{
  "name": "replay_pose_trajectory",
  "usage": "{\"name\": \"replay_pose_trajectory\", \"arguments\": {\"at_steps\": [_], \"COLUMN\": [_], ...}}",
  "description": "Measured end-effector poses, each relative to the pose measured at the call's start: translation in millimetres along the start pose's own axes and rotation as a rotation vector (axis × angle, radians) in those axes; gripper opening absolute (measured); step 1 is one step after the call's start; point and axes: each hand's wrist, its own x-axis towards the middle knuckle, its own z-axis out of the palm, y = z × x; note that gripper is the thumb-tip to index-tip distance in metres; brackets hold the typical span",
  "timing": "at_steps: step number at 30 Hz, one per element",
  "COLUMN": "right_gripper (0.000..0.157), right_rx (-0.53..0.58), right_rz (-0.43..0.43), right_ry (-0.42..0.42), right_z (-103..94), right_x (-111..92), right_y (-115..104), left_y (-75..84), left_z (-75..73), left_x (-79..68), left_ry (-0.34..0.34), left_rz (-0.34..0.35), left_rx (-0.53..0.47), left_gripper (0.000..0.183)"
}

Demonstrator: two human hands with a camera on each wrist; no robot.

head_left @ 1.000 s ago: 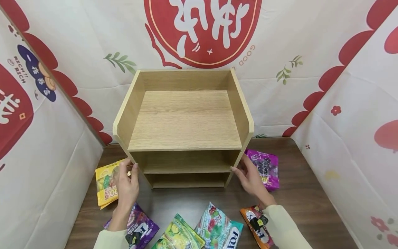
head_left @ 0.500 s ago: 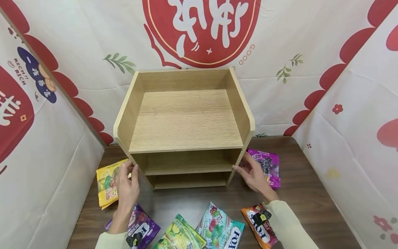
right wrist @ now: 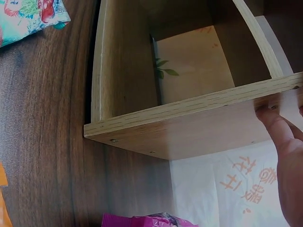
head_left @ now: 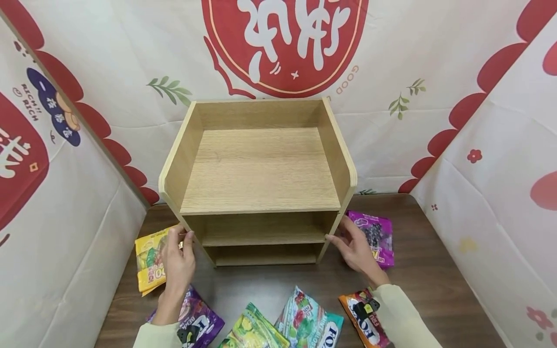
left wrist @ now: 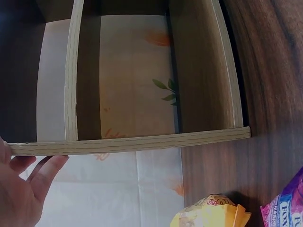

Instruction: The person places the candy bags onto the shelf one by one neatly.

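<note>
A pale wooden shelf unit [head_left: 261,169] stands on the dark table against the back cloth, with a railed top and two open compartments below. My left hand [head_left: 178,261] holds its left side panel near the front edge, fingers and thumb bent. Opposite it, my right hand [head_left: 358,249] holds the right side panel, the thumb by the front edge. In the left wrist view, fingertips [left wrist: 54,163] touch the panel's outer face at the middle shelf board. The right wrist view shows a fingertip [right wrist: 267,112] against the other panel's outer face.
Yellow candy bags [head_left: 150,258] lie left of the unit, a purple grape candy bag [head_left: 378,237] right of it. In front are a dark purple bag [head_left: 204,316], green-yellow bags [head_left: 252,328], a teal bag [head_left: 306,321] and an orange bag [head_left: 363,321]. Cloth walls [head_left: 487,232] enclose the table [head_left: 426,275].
</note>
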Motion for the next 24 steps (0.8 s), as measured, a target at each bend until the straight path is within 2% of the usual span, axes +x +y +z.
{"name": "replay_pose_trajectory", "arguments": {"at_steps": [5,16,24], "right_gripper": [0.058,0.056,0.055], "right_rx": [-0.024,-0.014,-0.038], "right_rz": [-0.007,0.071,0.137], "right_ry": [0.010,0.039,0.039], "right_z": [3.2,9.3,8.7], "right_x": [-1.7,-2.5,-6.4], "right_y": [-1.7,-2.6,-9.9], "left_y": [-1.7,-4.1,-5.1], "left_z": [-2.3,-3.7,-5.5], "left_x": [0.0,2.6,6.7], "left_ry": [0.006,0.006,-0.023], "left_rz": [0.005,0.013,0.092], "left_rx": [0.013,0.008,-0.011], "left_gripper": [0.010,0.011,0.014]}}
